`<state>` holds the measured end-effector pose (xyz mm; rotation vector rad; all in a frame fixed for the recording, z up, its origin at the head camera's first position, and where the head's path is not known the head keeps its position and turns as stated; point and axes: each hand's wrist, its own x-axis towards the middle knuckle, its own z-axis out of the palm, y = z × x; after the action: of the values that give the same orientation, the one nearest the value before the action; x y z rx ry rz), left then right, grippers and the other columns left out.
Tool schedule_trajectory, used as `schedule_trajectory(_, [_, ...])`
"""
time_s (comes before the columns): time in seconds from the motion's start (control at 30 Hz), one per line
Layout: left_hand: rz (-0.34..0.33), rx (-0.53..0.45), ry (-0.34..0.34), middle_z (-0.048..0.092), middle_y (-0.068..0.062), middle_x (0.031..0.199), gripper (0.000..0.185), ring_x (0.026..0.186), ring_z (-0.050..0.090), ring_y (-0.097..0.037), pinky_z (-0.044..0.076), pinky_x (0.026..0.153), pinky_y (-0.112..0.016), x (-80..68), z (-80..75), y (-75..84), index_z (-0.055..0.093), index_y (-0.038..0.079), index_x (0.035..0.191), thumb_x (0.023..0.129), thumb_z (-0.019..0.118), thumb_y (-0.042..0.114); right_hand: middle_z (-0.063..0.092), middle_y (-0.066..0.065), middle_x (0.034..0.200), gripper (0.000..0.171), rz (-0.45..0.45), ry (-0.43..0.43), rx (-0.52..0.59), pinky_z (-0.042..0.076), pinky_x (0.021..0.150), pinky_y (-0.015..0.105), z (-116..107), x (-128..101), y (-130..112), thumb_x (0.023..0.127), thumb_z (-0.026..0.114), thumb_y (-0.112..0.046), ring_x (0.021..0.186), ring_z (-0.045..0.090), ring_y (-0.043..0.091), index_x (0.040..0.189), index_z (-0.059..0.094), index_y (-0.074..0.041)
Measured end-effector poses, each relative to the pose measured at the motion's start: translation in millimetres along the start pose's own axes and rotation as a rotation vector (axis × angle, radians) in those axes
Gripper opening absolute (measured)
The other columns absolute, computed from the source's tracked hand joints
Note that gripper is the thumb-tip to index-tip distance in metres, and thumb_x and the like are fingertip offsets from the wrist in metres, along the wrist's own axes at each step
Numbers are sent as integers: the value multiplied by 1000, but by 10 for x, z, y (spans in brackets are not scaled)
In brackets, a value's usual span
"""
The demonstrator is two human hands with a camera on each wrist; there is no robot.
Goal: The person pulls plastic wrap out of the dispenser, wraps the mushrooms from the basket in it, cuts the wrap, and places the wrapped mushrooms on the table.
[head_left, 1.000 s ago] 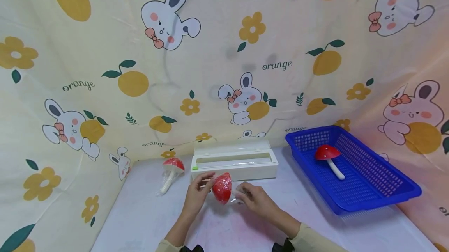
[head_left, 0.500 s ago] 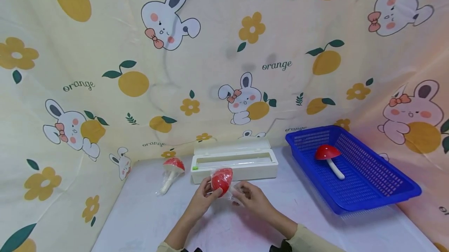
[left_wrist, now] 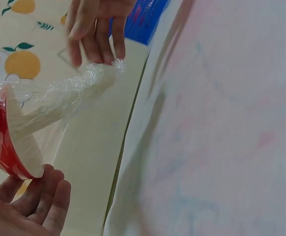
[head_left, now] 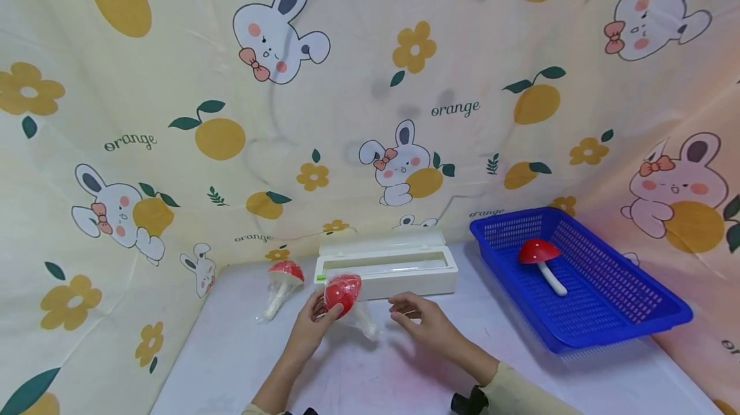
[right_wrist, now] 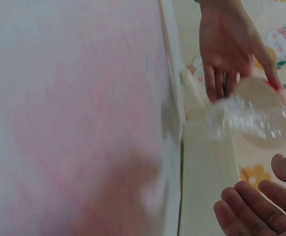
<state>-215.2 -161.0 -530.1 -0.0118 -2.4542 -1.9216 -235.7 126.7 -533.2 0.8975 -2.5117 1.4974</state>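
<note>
My left hand holds a toy mushroom by its red cap, thumb on one side and fingers on the other. Clear cling film wraps the mushroom, and its white stem points toward the right hand, the film bunched at the stem's end. My right hand is apart from the mushroom in the head view, its fingers loosely bent around nothing. In the right wrist view the right hand's fingers are spread below the film-covered cap.
A white cling film box with raised lid stands behind the hands. Left of it lies another wrapped mushroom. At the right, a blue basket contains an unwrapped mushroom. A printed cloth hangs behind the white table.
The right hand has let go of the wrapped stem end. My left hand has carried the mushroom left, and the stem now tilts down to the right.
</note>
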Motion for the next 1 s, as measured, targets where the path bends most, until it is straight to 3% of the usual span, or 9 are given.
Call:
schedule_trajectory(0.3, [-15, 20, 72, 59, -22, 150, 71, 137, 57, -38, 57, 106, -43, -43, -338, -48, 46, 6, 158, 102, 75, 39, 76, 12, 115, 31, -126, 83, -120, 63, 90, 41, -306, 68, 110, 100, 76, -7, 101, 75, 21, 129, 68, 0])
schedule_trajectory(0.53, [-38, 65, 115, 56, -20, 154, 74, 140, 55, -38, 55, 109, -44, -71, -612, -47, 43, 8, 160, 102, 74, 43, 77, 10, 110, 31, -165, 199, -164, 64, 85, 42, -551, 167, 238, 95, 80, -1, 96, 75, 23, 124, 71, 0])
schedule_trajectory(0.83, [-123, 157, 169, 45, -23, 162, 90, 143, 50, -41, 51, 113, -52, -100, -953, -12, 36, 10, 164, 99, 67, 65, 77, 16, 109, 31, -232, 321, -265, 62, 82, 53, -765, 291, 395, 90, 81, 7, 94, 74, 32, 119, 71, 3])
schedule_trajectory(1.0, [-159, 176, 189, 40, -24, 164, 91, 144, 46, -44, 50, 114, -55, -118, -1159, 4, 32, 10, 166, 101, 65, 65, 77, 16, 110, 26, -194, 326, -303, 61, 84, 56, -815, 371, 446, 93, 77, 7, 98, 73, 35, 119, 72, 2])
